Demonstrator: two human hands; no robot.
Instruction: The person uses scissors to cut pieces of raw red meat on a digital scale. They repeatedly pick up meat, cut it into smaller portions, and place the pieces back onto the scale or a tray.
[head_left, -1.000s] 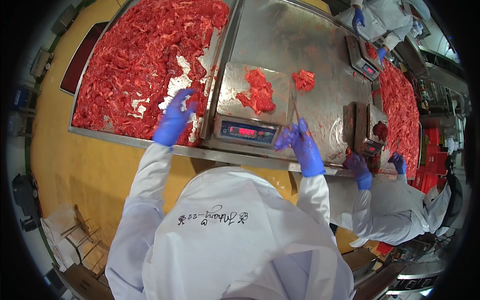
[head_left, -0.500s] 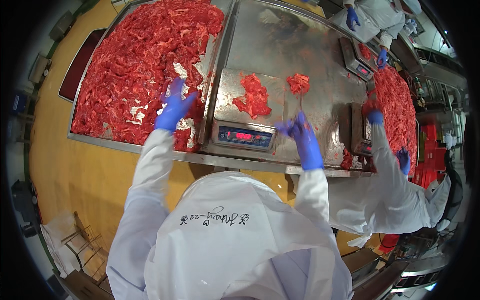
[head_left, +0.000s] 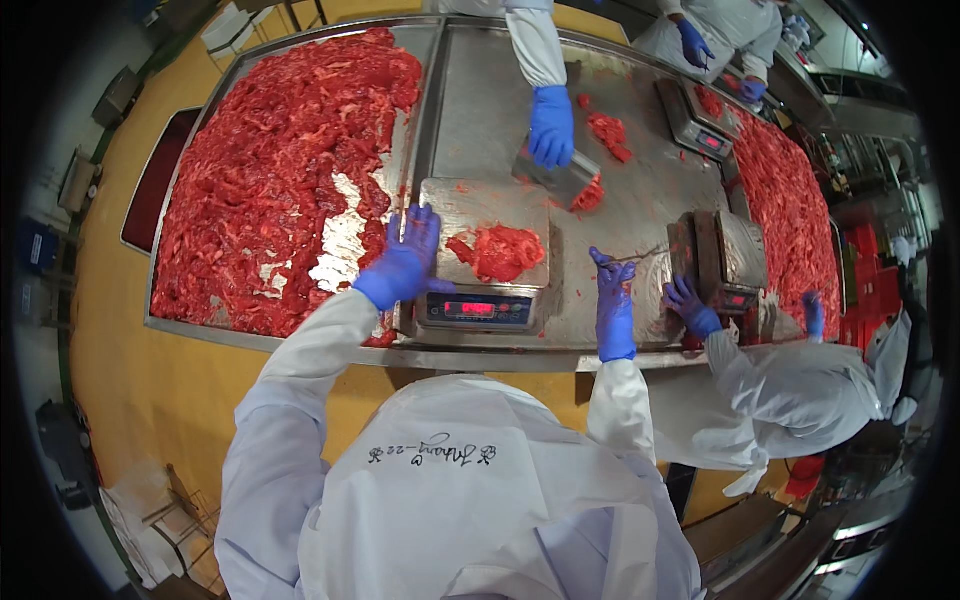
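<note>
My left hand (head_left: 400, 262), blue-gloved with fingers spread, rests at the left edge of a bench scale (head_left: 490, 205) that has a lit red display. On the scale's steel plate lies a clump of raw red meat (head_left: 508, 253). To the right of the scale, my right hand (head_left: 615, 305) is raised over the steel table, its fingers closed round a thin metal tool (head_left: 640, 256) that points right. The tool's exact kind cannot be made out. To my left, a large heap of raw meat strips (head_left: 270, 190) covers the tray.
From the far side, a co-worker's gloved hand (head_left: 552, 125) holds a flat metal scraper (head_left: 556, 178) beside small meat pieces (head_left: 608, 135). At right, another person's hand (head_left: 692, 308) touches a tilted scale (head_left: 742, 255). A further scale (head_left: 700, 125) and meat heap (head_left: 785, 200) stand beyond.
My left hand has moved right from the meat heap to the scale's edge. The tool in my right hand has swung to the right. A co-worker's hand with a scraper has come in.
</note>
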